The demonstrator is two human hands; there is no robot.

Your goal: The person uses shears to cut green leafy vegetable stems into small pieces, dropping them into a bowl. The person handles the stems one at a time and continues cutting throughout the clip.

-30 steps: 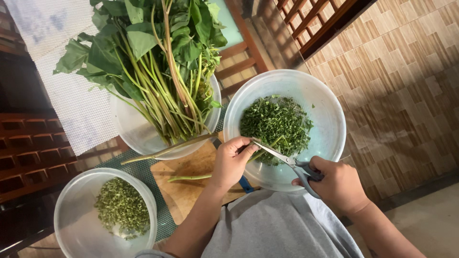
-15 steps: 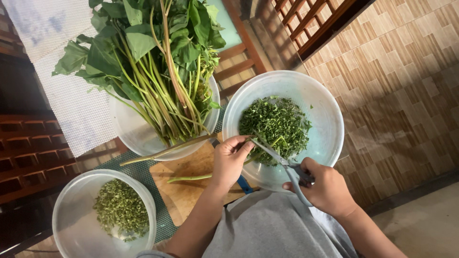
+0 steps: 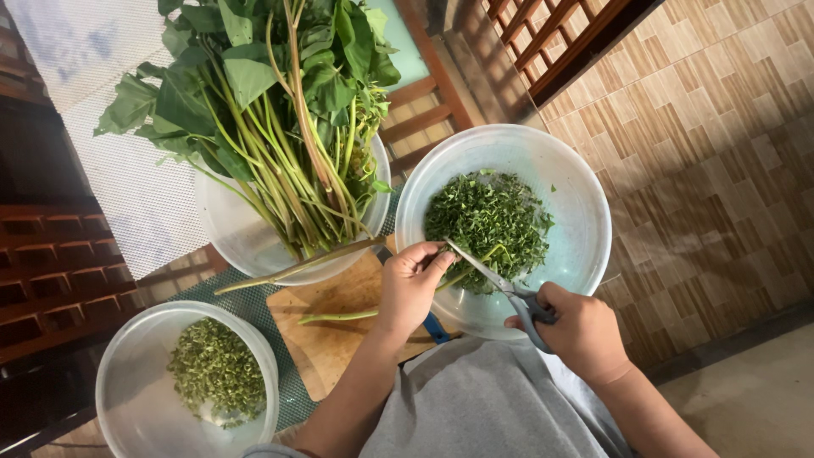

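Big bundle of uncut leafy greens [image 3: 271, 110] in the far translucent bowl [image 3: 233, 229], long stems fanned toward the body: bulk of the stock untouched, by the look of it. Most of the work left, judging from that pile.

Right-hand bowl [image 3: 577, 195] about a third covered with finely snipped green leaf [image 3: 487, 220]. Decent heap, plenty of bare wall showing. Cutting output landing here.

Near-left bowl [image 3: 127, 373] with a smaller layer of paler chopped bits [image 3: 216, 365], probably stem pieces, kept apart from the leaf. Sorting into two streams apparently under way.

Wooden cutting board [image 3: 339, 339] between the bowls on a green mesh mat [image 3: 288, 399] over the surface. One loose stem [image 3: 335, 316] lying across the board, one long stalk [image 3: 288, 270] poking out from under the big bowl's rim. Neither cut yet.

Left hand [image 3: 407, 288] closed in a pinch on a small bunch of stems [image 3: 475, 263], held over the near rim of the right-hand bowl. Right hand [image 3: 581, 331] gripping the scissors [image 3: 500, 284] by the grey handles, blades angled into the pinched bunch just past the fingertips [image 3: 443, 254]. Blades nearly closed, exact gap hard to tell.

Mid-cut on the current bunch. Rough estimate: well under half done.
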